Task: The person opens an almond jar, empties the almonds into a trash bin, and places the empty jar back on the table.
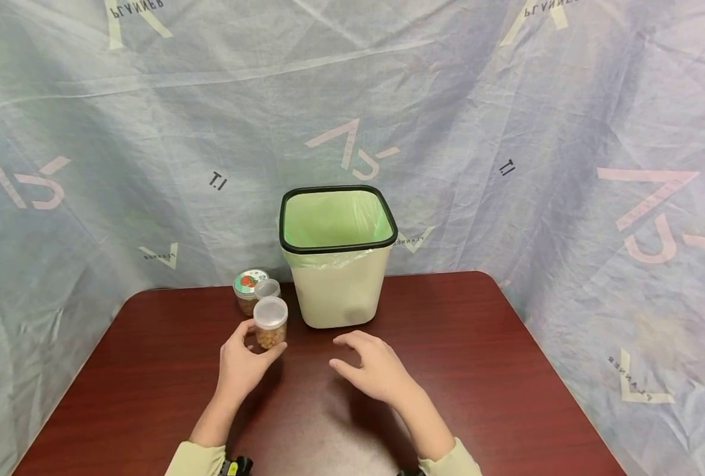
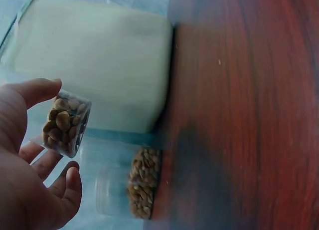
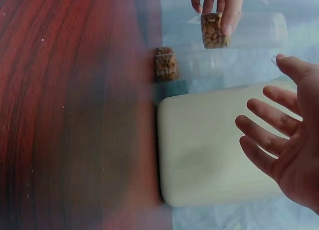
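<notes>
A small clear jar [image 1: 271, 321] with a whitish lid, its lower part filled with brown nuts or beans, is held in my left hand [image 1: 242, 363] between thumb and fingers. In the left wrist view the jar [image 2: 65, 122] tilts slightly, raised off the table. Behind it stand a second clear jar [image 1: 267, 288] and a wider tub [image 1: 246, 283] with a green and red printed lid. My right hand [image 1: 376, 367] hovers over the table in front of the bin, fingers apart and holding nothing; the right wrist view shows the same spread hand [image 3: 294, 135].
A cream waste bin [image 1: 340, 291] with a black rim and a green liner [image 1: 334, 218] stands at the table's back, right of the jars. The dark red table [image 1: 477, 370] ends at a grey printed cloth [image 1: 447, 132] hung behind and at both sides.
</notes>
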`<control>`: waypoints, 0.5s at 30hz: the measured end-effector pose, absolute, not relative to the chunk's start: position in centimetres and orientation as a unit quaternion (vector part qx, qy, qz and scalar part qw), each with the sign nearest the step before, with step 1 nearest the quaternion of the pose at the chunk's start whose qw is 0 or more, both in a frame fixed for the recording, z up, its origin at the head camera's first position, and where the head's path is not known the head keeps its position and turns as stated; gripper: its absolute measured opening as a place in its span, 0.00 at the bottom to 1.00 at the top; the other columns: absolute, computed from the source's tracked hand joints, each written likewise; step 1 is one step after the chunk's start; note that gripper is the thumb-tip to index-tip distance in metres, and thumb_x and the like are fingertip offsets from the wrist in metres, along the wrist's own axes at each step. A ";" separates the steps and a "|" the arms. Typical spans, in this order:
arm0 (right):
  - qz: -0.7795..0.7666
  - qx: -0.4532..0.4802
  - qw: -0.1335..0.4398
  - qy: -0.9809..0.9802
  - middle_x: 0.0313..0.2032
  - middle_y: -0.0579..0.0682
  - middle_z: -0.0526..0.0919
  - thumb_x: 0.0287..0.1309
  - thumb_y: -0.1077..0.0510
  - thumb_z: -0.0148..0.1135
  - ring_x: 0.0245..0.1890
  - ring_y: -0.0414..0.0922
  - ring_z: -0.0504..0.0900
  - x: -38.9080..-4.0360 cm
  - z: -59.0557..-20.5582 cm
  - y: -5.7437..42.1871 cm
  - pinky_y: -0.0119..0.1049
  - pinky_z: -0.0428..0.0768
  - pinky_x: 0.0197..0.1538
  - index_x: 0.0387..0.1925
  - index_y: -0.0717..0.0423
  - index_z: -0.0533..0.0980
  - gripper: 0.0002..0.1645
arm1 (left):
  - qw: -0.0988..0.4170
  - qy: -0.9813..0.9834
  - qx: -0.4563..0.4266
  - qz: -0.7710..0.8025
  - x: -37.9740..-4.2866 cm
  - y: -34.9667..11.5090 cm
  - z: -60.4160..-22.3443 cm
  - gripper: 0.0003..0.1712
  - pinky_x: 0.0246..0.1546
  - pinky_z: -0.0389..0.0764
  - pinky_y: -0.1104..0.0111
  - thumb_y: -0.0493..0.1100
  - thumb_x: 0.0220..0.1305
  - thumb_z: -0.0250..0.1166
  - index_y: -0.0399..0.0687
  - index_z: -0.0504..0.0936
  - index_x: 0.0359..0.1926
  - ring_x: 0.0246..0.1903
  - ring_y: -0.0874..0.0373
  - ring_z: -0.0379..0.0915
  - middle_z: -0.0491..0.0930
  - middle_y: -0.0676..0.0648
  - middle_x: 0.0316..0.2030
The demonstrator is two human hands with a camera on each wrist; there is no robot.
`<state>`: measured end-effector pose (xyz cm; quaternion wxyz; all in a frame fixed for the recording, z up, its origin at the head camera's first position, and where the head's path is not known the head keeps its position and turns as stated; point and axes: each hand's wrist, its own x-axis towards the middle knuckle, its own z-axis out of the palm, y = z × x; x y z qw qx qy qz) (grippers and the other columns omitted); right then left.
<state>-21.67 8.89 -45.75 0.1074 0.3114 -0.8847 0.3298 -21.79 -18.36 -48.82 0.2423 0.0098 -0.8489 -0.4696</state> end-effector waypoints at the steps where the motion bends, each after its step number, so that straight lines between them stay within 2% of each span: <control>1: 0.326 0.311 0.113 -0.886 0.47 0.40 0.82 0.61 0.41 0.62 0.46 0.39 0.80 -21.6 -45.7 9.0 0.38 0.78 0.47 0.50 0.45 0.79 0.21 | 0.242 -0.848 0.007 -0.471 -21.6 -18.1 -48.7 0.33 0.36 0.80 0.58 0.46 0.40 0.82 0.49 0.79 0.50 0.39 0.54 0.78 0.81 0.46 0.40; 11: 0.311 0.296 0.161 -0.889 0.46 0.38 0.81 0.58 0.44 0.67 0.46 0.40 0.81 -21.3 -45.3 10.4 0.38 0.78 0.47 0.53 0.48 0.79 0.23 | 0.254 -0.837 -0.036 -0.483 -20.6 -16.1 -48.2 0.36 0.35 0.78 0.67 0.40 0.37 0.83 0.46 0.79 0.51 0.40 0.56 0.77 0.80 0.49 0.42; 15: 0.321 0.293 0.169 -0.884 0.45 0.37 0.81 0.56 0.45 0.69 0.45 0.40 0.81 -21.3 -45.3 10.4 0.38 0.78 0.46 0.54 0.48 0.78 0.25 | 0.263 -0.843 -0.054 -0.467 -20.3 -15.6 -48.4 0.36 0.34 0.78 0.65 0.41 0.35 0.84 0.49 0.79 0.51 0.40 0.57 0.76 0.79 0.52 0.42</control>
